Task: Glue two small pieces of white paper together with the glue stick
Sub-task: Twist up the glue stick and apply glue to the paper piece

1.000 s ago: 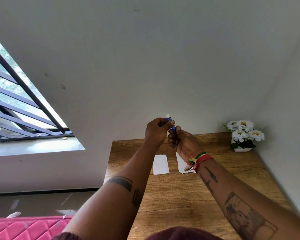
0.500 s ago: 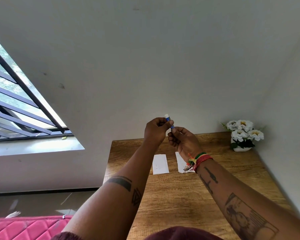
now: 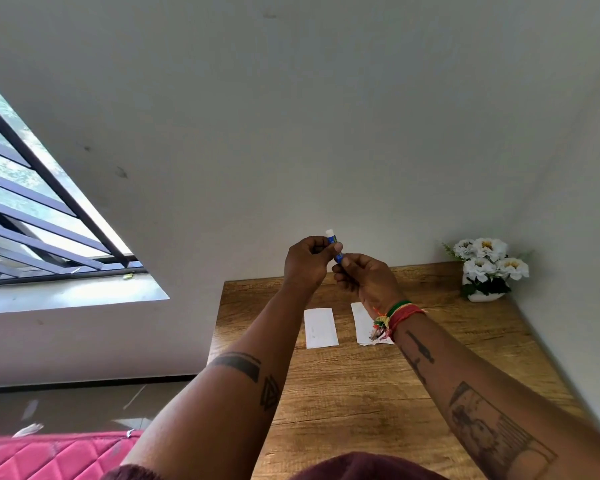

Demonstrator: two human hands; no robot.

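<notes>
Both hands hold a small blue glue stick (image 3: 331, 238) with a white tip, raised above the far part of the wooden table (image 3: 361, 393). My left hand (image 3: 307, 263) grips its upper part; my right hand (image 3: 364, 277) grips its lower end. Below the hands, two small white paper pieces lie flat side by side: the left paper (image 3: 320, 327) is fully visible, the right paper (image 3: 362, 322) is partly hidden by my right wrist and its coloured bracelets.
A white pot of white flowers (image 3: 485, 268) stands in the table's far right corner against the walls. A barred window (image 3: 32, 216) is at the left. A pink quilted cushion (image 3: 49, 455) lies at the lower left beside the table.
Both hands with the glue stick have shifted very slightly; the grip looks the same. The papers have not moved.
</notes>
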